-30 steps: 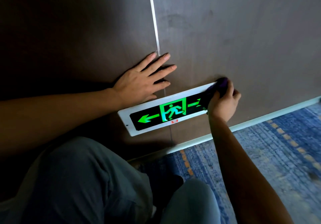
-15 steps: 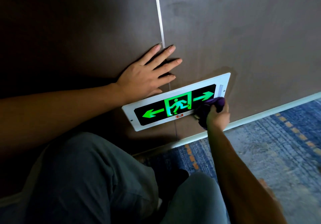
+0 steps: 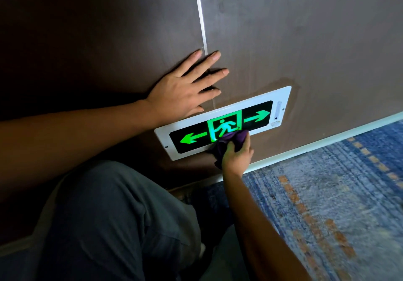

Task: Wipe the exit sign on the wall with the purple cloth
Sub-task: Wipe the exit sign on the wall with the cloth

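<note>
- Exit sign (image 3: 259, 115): a long white-framed plate fixed low on the dark brown wall (image 3: 305, 40), just above the pale baseboard (image 3: 327, 143), and tilted in the view so its right end sits higher than its left.
- Its black face glows with a green arrow at each end and a green running figure in the middle.
- Purple cloth (image 3: 226, 143) is bunched against the lower middle of the sign, covering the bottom of the running-figure panel and the white frame beneath it; part of it hangs down past the frame.
- Right hand (image 3: 237, 156) is closed around the cloth, fingers curled over the bunch, and presses it onto the sign from below; the forearm comes up from the lower right.
- Left hand (image 3: 183, 88) lies flat on the wall with its fingers spread, just above and to the left of the sign's top edge; the heel of the palm is very near the frame, but I cannot tell whether it touches.
- Two of its fingers cross a thin metal strip (image 3: 200, 19) that runs up the wall between panels.
- Between the two hands lies the left half of the sign, uncovered, with the left arrow fully visible.
- A bent knee in grey trousers (image 3: 109, 215) fills the lower left, close to the wall.
- Blue patterned carpet (image 3: 338, 204) with orange dashes covers the floor to the right.
</note>
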A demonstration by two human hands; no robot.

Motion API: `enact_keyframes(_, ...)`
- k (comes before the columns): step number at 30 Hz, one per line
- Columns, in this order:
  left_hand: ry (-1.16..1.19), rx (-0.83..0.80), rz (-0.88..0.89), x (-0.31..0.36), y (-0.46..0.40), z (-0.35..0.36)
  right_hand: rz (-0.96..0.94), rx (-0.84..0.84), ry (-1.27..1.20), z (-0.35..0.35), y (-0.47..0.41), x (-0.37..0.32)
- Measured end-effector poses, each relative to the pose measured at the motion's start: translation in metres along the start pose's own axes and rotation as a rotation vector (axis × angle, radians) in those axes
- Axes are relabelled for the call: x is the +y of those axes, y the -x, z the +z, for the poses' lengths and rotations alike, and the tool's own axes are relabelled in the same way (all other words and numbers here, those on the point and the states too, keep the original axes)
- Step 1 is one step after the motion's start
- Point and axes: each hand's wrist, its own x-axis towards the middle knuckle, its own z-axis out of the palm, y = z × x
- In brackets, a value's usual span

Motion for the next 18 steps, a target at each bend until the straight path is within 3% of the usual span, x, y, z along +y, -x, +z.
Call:
enact_keyframes(15,-0.002,-0.004,0.019,0.0,0.001,0.002,-0.075,-0.147,-0.041,0.055,0.083,0.031)
enact_keyframes(18,-0.006,-0.009,0.019,-0.001,0.002,0.002,-0.173,-0.192,0.014,0.065,0.099,0.044)
